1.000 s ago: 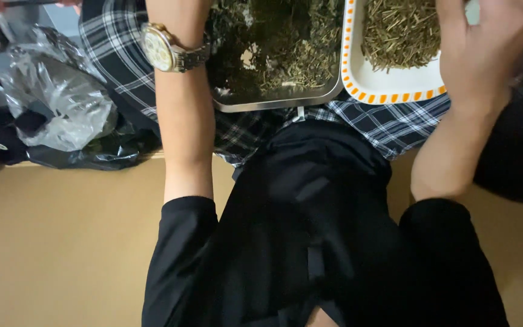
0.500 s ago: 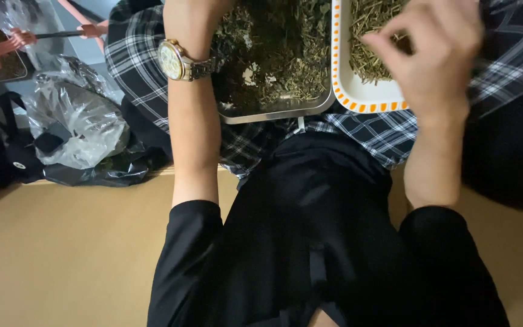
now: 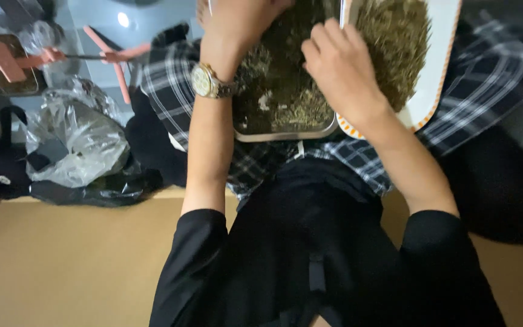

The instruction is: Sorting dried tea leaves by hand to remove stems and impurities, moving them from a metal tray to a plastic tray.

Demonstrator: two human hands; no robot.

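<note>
A: Where's this?
B: Prob. a home, informal floor setup: black-and-white checked cloth (image 3: 479,91) w/ trays on it, crumpled clear plastic bags (image 3: 74,145), plain tan floor (image 3: 62,266).

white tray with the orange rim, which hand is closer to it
Right. The right hand sits at the edge of the white tray with the orange rim, over the metal tray beside it. The left hand is at the metal tray's far side, farther off.
</note>
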